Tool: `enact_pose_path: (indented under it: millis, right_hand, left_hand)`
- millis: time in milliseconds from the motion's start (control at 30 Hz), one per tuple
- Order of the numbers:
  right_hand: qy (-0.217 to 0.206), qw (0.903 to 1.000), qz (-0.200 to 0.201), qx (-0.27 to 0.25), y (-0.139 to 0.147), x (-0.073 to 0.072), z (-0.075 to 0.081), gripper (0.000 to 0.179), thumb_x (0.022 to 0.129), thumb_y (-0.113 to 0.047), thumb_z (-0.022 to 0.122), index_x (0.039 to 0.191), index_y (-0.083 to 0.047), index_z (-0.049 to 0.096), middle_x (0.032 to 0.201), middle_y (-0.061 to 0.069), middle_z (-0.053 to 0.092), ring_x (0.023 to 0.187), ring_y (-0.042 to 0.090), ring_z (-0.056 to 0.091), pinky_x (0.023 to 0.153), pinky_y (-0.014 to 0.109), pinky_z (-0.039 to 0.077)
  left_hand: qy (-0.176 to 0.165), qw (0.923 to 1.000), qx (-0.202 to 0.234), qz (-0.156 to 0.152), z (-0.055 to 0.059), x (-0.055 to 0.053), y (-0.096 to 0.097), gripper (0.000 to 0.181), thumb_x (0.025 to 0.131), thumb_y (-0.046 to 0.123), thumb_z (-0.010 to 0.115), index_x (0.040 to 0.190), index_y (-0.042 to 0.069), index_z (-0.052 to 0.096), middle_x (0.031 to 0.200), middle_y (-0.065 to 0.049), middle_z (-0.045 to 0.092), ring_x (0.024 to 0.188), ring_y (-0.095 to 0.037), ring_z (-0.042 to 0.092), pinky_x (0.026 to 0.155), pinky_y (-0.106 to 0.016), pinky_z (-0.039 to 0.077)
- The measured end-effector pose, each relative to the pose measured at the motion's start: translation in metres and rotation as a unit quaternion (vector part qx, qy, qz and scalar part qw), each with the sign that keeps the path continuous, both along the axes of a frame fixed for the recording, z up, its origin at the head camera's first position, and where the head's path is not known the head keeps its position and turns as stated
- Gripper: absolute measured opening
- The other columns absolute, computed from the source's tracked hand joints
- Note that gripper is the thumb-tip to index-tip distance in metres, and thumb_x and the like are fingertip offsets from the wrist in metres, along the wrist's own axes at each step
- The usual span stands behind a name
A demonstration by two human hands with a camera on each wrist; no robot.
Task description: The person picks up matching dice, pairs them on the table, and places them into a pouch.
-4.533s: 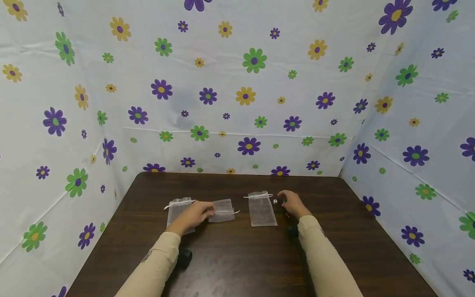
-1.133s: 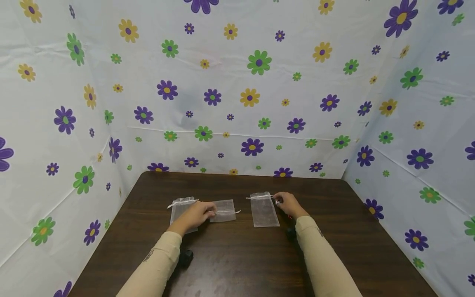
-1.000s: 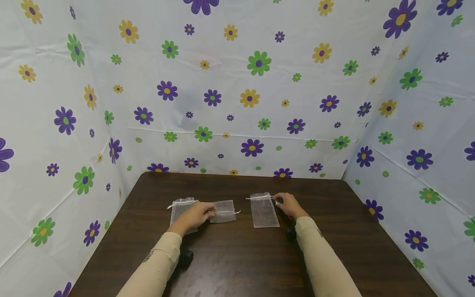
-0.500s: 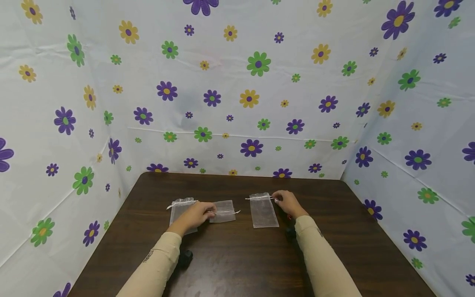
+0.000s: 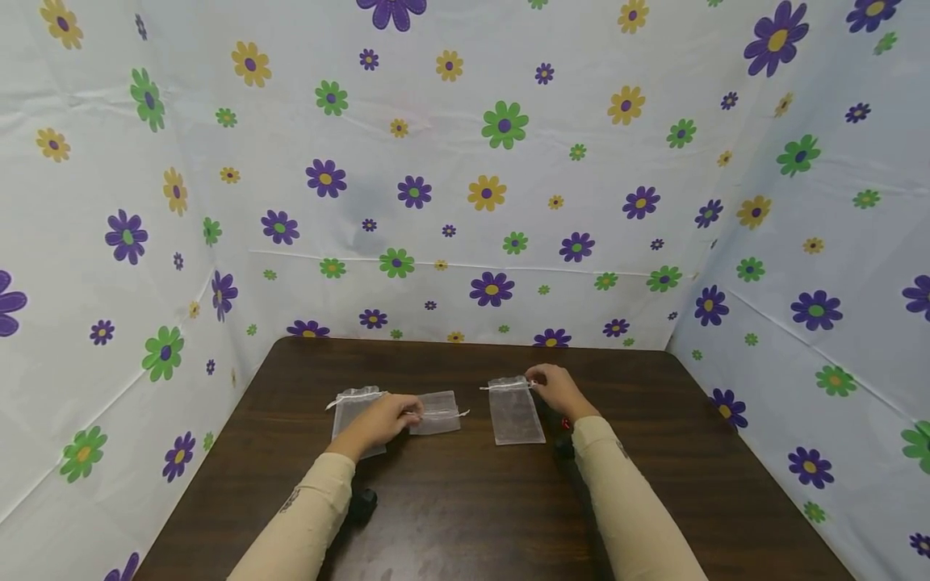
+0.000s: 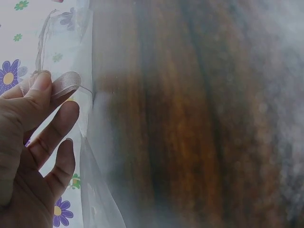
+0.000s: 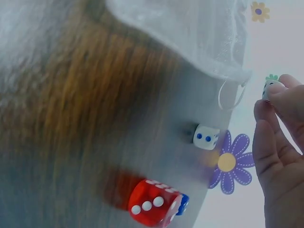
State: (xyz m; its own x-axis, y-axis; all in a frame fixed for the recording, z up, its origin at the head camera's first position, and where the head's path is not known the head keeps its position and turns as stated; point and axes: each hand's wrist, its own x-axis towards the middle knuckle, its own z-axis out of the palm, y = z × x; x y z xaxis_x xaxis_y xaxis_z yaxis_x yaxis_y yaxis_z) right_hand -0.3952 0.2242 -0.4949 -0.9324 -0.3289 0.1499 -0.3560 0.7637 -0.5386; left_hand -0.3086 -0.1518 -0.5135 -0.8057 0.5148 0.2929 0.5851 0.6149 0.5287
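My left hand (image 5: 385,417) pinches the pale drawstring ribbon (image 6: 66,83) of a sheer white organza bag (image 5: 439,401) between thumb and index finger. My left forearm crosses over a second organza bag (image 5: 349,415). A third organza bag (image 5: 516,418) lies flat, its drawstring end towards the back. Beside that end, my right hand (image 5: 558,389) pinches a small white die (image 7: 270,90) between thumb and fingertips. In the right wrist view, another white die (image 7: 206,137) with blue pips, a larger clear red die (image 7: 151,203) and a partly hidden blue die (image 7: 183,204) sit on the table.
The dark wood-grain table (image 5: 465,500) reaches back to a white wall covering (image 5: 436,153) printed with flowers, which also encloses both sides. A dark object (image 5: 362,508) shows beneath my left forearm, another (image 5: 563,447) by my right cuff.
My right hand has shifted left to the third bag's drawstring end. It was loosely spread by a white die at first and now pinches one. My left hand has stayed in place.
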Motion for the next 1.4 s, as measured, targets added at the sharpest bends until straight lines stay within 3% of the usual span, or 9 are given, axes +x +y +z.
enact_pose_path:
  millis: [633,967,1400]
  right_hand:
    - [0.025,0.9995,0.019,-0.005,-0.012,0.003,0.007,0.022,0.094,0.007,0.065,0.115,0.004,0.07,0.113,0.018,0.069,0.104,0.034,0.065,0.091,0.049,0.052]
    - [0.007,0.9997,0.02,-0.014,-0.02,0.008,0.014,0.024,0.096,0.006,0.064,0.119,0.005,0.068,0.115,0.02,0.068,0.104,0.033,0.064,0.09,0.048,0.053]
    - [0.025,0.9992,0.029,-0.012,-0.024,0.008,0.014,0.022,0.096,0.004,0.065,0.117,0.004,0.069,0.116,0.019,0.069,0.107,0.035,0.064,0.093,0.049,0.051]
  left_hand:
    - [0.001,0.9999,-0.016,0.005,0.003,0.0,0.003,0.005,0.096,0.014,0.07,0.099,0.01,0.07,0.083,0.007,0.068,0.071,-0.003,0.057,0.071,-0.034,0.052]
    - [-0.004,0.9998,-0.015,0.01,0.005,0.004,0.005,0.004,0.096,0.01,0.069,0.1,0.011,0.07,0.084,0.006,0.069,0.074,-0.005,0.06,0.074,-0.037,0.054]
    - [-0.006,0.9997,-0.019,0.013,0.006,0.002,0.006,0.005,0.095,0.01,0.07,0.099,0.01,0.069,0.084,0.007,0.068,0.076,-0.006,0.061,0.076,-0.038,0.054]
